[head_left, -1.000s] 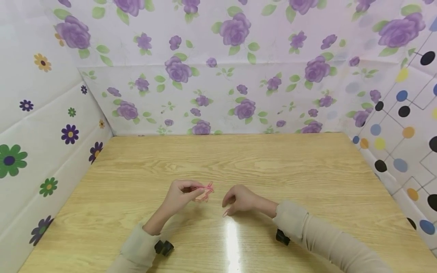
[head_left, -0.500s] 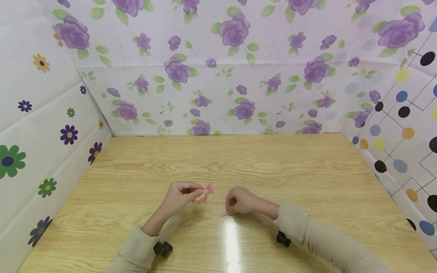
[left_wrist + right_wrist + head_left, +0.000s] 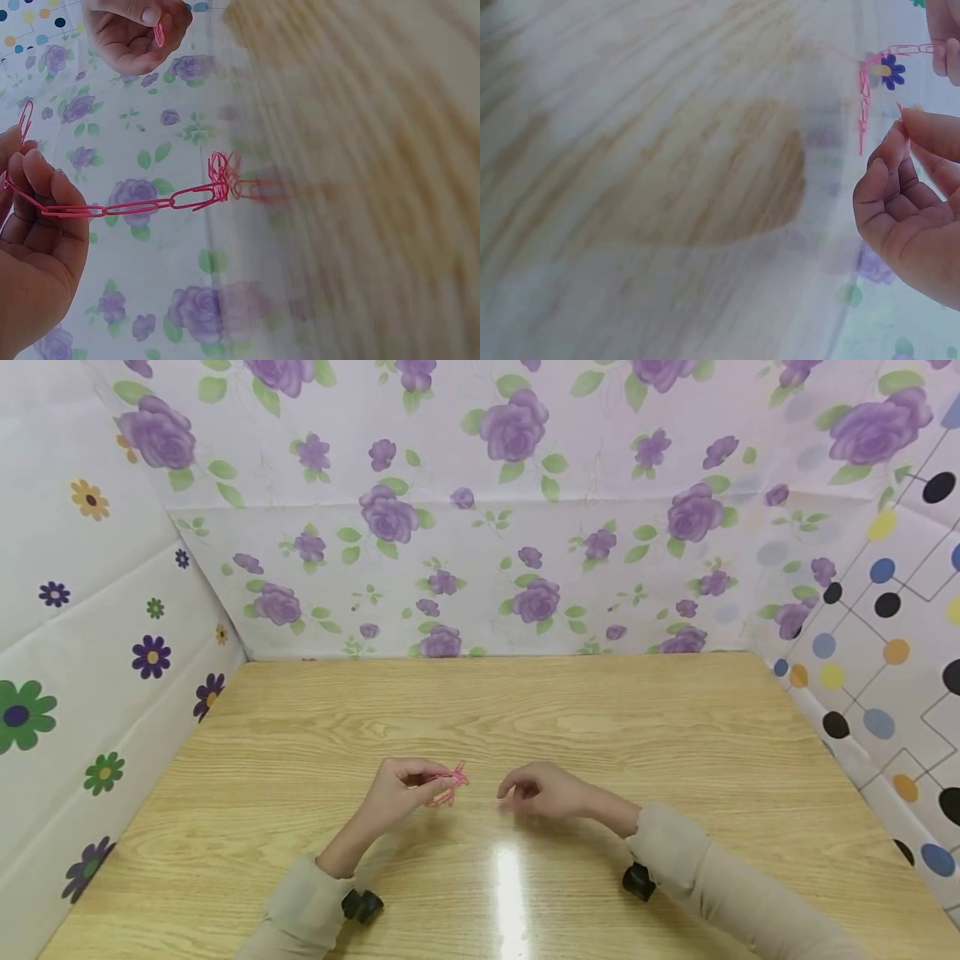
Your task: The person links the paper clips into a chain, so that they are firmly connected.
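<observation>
My left hand (image 3: 401, 793) pinches one end of a pink paper clip chain (image 3: 136, 206) between thumb and fingers. In the left wrist view one clip end sticks up past the fingertips, while the linked clips run sideways to the tabletop and bunch there. A few inches to the right, my right hand (image 3: 553, 790) pinches a single pink paper clip (image 3: 159, 34) between thumb and index finger. Its tip (image 3: 900, 109) pokes out above the fingers in the right wrist view, and most of it is hidden by them. This single clip is apart from the chain (image 3: 865, 97).
The wooden table (image 3: 600, 718) extends around both hands, with a bright light reflection (image 3: 512, 893) near its front. Behind it hangs a purple-flowered cloth (image 3: 465, 568). Patterned cloths also line the left and right sides. A black wrist camera (image 3: 362, 907) is strapped below the left sleeve.
My right hand has picked the single paper clip up off the table and drawn back slightly, up and to the right. My left hand with the chain stays almost still.
</observation>
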Motion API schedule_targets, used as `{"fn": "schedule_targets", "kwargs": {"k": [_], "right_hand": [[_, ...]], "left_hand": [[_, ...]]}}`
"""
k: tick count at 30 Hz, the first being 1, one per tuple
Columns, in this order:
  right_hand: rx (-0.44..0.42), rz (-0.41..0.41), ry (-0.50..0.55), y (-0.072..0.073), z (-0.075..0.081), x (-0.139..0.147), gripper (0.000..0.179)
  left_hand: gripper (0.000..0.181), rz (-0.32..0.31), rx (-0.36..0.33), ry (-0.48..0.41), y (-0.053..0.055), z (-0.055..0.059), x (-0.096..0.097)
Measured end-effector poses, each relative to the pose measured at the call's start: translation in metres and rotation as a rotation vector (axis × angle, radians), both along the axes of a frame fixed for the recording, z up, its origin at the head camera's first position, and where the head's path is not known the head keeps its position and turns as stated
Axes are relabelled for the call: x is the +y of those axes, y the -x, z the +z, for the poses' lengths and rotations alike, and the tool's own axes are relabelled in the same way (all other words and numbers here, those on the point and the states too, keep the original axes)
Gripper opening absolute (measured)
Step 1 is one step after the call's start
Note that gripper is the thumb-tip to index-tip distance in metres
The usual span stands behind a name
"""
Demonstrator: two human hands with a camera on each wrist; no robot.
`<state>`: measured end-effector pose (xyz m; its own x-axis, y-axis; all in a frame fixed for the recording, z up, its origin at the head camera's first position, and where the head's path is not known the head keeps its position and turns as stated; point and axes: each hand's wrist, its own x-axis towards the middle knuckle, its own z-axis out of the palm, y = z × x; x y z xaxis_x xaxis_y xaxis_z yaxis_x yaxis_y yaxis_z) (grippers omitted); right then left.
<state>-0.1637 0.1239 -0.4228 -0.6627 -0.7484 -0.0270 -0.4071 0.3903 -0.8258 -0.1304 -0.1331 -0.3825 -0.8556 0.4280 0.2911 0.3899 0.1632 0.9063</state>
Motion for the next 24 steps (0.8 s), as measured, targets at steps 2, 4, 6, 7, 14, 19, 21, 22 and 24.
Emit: {"fn": "schedule_targets", "kwargs": {"k": [2,4,6,7,14,19,21,22,24], "right_hand": [[0.006,0.001,0.001,0.001,0.002,0.002,0.017],[0.01,0.002,0.001,0.001,0.003,0.004,0.017],[0.012,-0.008,-0.003,0.0,0.008,0.006,0.016],[0.011,-0.011,0.006,-0.002,0.013,0.006,0.016],[-0.001,-0.043,0.032,0.003,0.012,0.016,0.021],[-0.012,-0.031,0.086,0.004,0.018,0.02,0.027],[-0.004,-0.023,0.107,0.003,0.02,0.021,0.029],[0.004,-0.019,0.115,0.003,0.021,0.022,0.031],[0.009,-0.013,0.128,0.003,0.022,0.023,0.032]], "left_hand": [[0.011,-0.006,0.0,0.0,0.0,0.0,0.0],[0.011,-0.007,0.002,0.003,0.001,0.0,0.001],[0.011,-0.007,0.009,0.005,0.001,0.0,0.001],[0.011,-0.01,0.011,0.002,0.0,0.0,0.001],[0.01,-0.039,0.017,-0.013,0.001,-0.001,0.005],[0.01,-0.049,0.027,-0.009,0.002,-0.001,0.006],[0.01,-0.054,0.02,-0.012,0.002,0.0,0.007],[0.011,-0.059,0.016,-0.012,0.002,0.0,0.007],[0.012,-0.066,0.009,-0.014,0.002,0.001,0.007]]}}
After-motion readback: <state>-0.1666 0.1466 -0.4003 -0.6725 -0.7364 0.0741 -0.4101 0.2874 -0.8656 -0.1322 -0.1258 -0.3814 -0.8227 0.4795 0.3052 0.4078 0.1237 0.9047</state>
